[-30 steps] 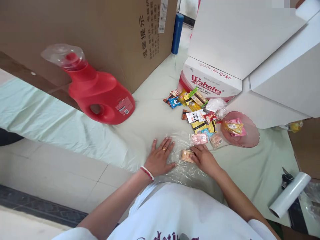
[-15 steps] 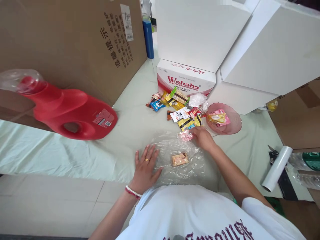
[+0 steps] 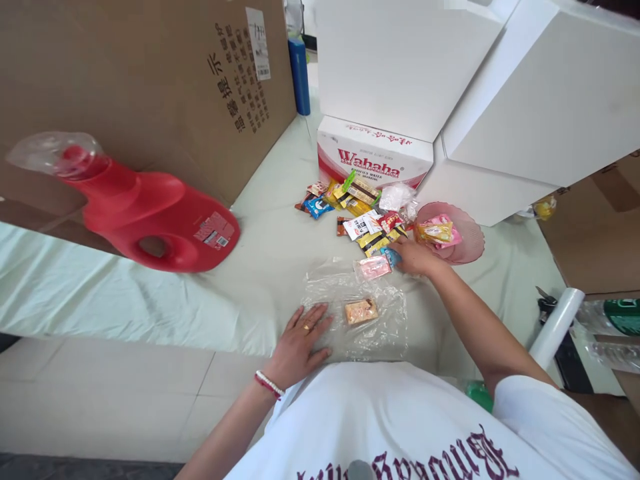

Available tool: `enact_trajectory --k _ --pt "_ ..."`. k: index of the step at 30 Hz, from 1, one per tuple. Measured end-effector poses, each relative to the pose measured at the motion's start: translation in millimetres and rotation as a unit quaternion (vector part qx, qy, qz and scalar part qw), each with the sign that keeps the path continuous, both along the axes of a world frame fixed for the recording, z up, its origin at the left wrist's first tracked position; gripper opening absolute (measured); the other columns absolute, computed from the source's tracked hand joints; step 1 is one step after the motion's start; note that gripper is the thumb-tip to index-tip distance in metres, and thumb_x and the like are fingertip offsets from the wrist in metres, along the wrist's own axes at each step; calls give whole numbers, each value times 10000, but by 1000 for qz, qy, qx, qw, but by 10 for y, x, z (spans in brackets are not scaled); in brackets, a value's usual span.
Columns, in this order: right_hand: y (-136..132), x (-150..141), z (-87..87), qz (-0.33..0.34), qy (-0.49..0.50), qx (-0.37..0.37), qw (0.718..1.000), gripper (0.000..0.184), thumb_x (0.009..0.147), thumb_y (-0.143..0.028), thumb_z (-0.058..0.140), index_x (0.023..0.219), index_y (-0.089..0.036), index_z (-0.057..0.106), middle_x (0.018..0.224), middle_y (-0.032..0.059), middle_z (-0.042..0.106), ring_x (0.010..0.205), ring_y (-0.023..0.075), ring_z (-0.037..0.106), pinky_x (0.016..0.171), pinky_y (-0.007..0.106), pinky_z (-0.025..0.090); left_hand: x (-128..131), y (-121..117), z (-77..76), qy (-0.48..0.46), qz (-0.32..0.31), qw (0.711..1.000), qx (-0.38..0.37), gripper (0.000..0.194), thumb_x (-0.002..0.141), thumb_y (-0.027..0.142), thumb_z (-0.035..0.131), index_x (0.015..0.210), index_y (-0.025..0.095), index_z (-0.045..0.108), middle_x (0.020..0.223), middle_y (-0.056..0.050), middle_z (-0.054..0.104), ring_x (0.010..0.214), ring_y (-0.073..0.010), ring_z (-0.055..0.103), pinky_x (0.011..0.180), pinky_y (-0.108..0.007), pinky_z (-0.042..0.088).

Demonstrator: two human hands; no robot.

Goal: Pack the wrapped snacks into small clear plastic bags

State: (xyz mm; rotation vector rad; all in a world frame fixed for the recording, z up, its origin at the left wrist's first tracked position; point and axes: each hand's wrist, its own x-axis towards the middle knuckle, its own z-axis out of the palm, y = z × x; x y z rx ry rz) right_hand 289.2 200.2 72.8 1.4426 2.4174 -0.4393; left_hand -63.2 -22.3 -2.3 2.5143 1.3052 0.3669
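My left hand (image 3: 301, 340) lies flat with fingers apart on the left edge of a clear plastic bag (image 3: 325, 280). A light-brown snack bar (image 3: 361, 311) rests on the bag. A pink-and-white wrapped snack (image 3: 375, 267) lies at the bag's top edge. My right hand (image 3: 415, 257) has its fingers closed on a small blue snack packet (image 3: 391, 256), partly hidden by the fingertips. Just above are yellow-and-black packets (image 3: 371, 243), a white packet (image 3: 361, 225) and a red packet (image 3: 390, 221).
A pink glass bowl (image 3: 473, 240) with wrapped snacks stands right of the pile. Behind it are a Wahaba box (image 3: 373, 157) and white boxes (image 3: 407, 60). A red detergent bottle (image 3: 165, 220) and a big carton (image 3: 150, 87) stand left. A white roll (image 3: 557, 327) lies right.
My right hand has left the pink-and-white snack and moved up and right to the blue packet. My left hand has shifted slightly right on the bag.
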Motion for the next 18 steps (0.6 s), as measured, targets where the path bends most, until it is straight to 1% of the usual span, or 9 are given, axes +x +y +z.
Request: enact_trajectory --k 2,4,7,10,11,13,15,16,18 --pt "43 30 36 30 3 -13 999 679 760 -206 764 1404 -218 548 1427 154 519 1118 278 633 876 319 475 -77 -28 17 13 14 1000 -3 715 918 557 588 1537 229 439 1651 -141 350 1507 -306 376 1264 -548 186" --pt "71 52 60 40 -10 -24 999 709 728 -193 786 1393 -224 544 1459 148 494 1118 278 629 845 315 478 -112 -35 28 22 29 999 -11 813 871 619 621 1556 235 411 1650 -149 349 1508 -326 369 1267 -566 145" --pt "67 50 82 42 -38 -20 998 596 760 -210 751 1329 -211 575 1413 149 524 1093 278 632 789 311 481 -117 -19 42 31 38 998 -29 913 812 649 668 1578 249 373 1648 -147 355 1512 -337 360 1268 -579 113" --pt "-6 21 92 55 -56 11 997 554 784 -250 730 1310 -180 570 1346 164 571 1064 285 640 752 310 477 -120 -1 60 35 41 997 -49 940 789 596 713 1588 259 352 1655 -147 339 1522 -335 342 1268 -586 98" --pt "-44 17 96 47 -63 30 996 541 800 -259 718 1311 -168 565 1312 170 595 1037 287 649 744 312 474 -126 2 65 33 43 997 -54 943 788 580 719 1591 259 345 1657 -147 333 1525 -333 336 1269 -587 93" --pt "-128 32 119 10 -70 72 995 464 862 -259 658 1304 -152 568 1229 175 651 980 289 667 746 322 470 -144 1 69 24 42 997 -57 932 802 572 710 1595 255 334 1660 -146 328 1528 -330 331 1270 -590 84" --pt "-217 78 178 -37 -35 116 992 366 928 -238 565 1283 -155 590 1179 170 689 974 294 675 774 340 473 -154 -4 65 7 44 998 -50 870 846 575 662 1589 249 346 1655 -140 343 1525 -325 335 1270 -592 92" --pt "-265 105 223 -58 6 138 989 346 946 -228 529 1277 -158 600 1185 165 696 1001 297 672 800 350 477 -151 -6 62 -3 51 998 -44 809 881 563 622 1580 247 365 1647 -136 362 1522 -320 341 1269 -591 108" --pt "-380 139 336 -94 122 169 973 361 955 -239 507 1295 -159 599 1226 152 695 1054 292 660 852 364 487 -129 -3 59 -20 85 996 -33 642 959 493 518 1546 247 429 1618 -126 419 1512 -301 363 1261 -579 168"
